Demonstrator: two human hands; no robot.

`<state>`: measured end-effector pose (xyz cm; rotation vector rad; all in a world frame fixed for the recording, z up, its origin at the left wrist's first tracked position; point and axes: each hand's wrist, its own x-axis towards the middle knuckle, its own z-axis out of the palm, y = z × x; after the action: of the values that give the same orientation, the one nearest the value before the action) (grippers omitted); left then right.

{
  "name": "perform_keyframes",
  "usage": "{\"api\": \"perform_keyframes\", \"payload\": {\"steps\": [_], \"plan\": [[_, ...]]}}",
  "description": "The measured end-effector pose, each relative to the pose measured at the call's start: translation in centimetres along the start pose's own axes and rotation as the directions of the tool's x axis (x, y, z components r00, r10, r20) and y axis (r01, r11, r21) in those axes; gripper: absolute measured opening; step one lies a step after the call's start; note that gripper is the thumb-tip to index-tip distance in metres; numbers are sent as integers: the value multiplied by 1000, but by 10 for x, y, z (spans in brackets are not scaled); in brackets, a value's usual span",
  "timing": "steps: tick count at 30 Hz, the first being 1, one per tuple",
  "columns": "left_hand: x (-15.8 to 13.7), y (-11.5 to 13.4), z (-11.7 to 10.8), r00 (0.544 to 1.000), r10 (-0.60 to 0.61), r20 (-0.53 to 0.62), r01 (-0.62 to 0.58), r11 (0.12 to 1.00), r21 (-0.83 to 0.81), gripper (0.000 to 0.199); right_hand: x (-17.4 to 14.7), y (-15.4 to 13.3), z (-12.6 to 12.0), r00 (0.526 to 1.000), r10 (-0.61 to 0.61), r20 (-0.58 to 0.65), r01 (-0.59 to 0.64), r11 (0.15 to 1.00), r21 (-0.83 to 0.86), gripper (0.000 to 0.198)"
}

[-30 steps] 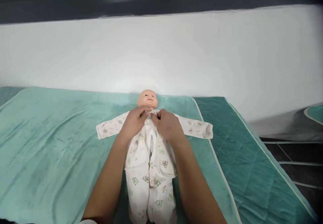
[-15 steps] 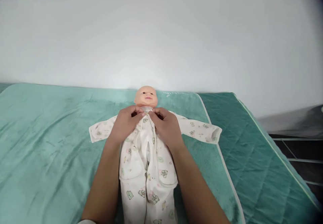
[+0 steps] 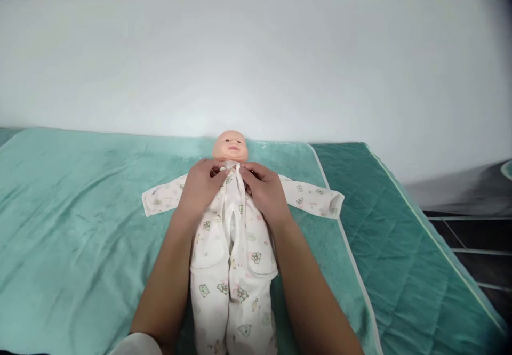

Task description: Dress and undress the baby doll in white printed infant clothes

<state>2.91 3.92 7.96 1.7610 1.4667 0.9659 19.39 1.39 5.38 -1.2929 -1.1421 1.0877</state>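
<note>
A baby doll (image 3: pixel 230 145) lies on its back, its head toward the wall. It wears a white baby jacket (image 3: pixel 256 243) with a small animal print over matching trousers (image 3: pixel 212 312). Both jacket sleeves stretch out sideways, and below the collar the front edges hang apart. My left hand (image 3: pixel 203 183) pinches the jacket's left-side front edge near the neck, by a small button. In my right hand (image 3: pixel 264 187), thumb and fingers grip the opposite front edge at the collar. A narrow gap shows between the two edges there.
A light green blanket (image 3: pixel 80 227) with a pale border lies under the doll. Beneath it, a darker green quilted pad (image 3: pixel 404 248) extends to the right. Behind stands a white wall (image 3: pixel 256 56); dark floor tiles (image 3: pixel 480 237) show at the far right.
My hands were close together at the collar; now the two jacket edges are slightly apart, with the right-side edge lifted. The view has shifted a little.
</note>
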Motion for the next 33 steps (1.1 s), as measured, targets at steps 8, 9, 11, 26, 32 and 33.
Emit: {"api": "perform_keyframes", "payload": {"steps": [8, 9, 11, 26, 32, 33], "plan": [[1, -1, 3, 996, -87, -28, 76, 956, -283, 18, 5, 6, 2, 987, -161, -19, 160, 986, -40, 18], [1, 0, 4, 996, -82, -21, 72, 952, -298, 17, 5, 7, 2, 985, -173, -16, 172, 985, -26, 18], [0, 1, 5, 998, -63, -3, 60, 955, -289, 15, 6, 9, 3, 984, -179, -8, 179, 984, -6, 20], [-4, 9, 7, 996, -57, 73, 73, 971, -229, 20, 0, -1, 1, 984, -159, 81, 173, 963, -207, 14], [-2, 8, 13, 997, -78, 21, 81, 967, -242, 9, -1, -3, 4, 981, -170, 97, 191, 936, -295, 13], [-2, 6, 14, 997, -79, 21, 82, 965, -251, 10, -1, -3, 5, 982, -159, 99, 182, 938, -294, 13]]}}
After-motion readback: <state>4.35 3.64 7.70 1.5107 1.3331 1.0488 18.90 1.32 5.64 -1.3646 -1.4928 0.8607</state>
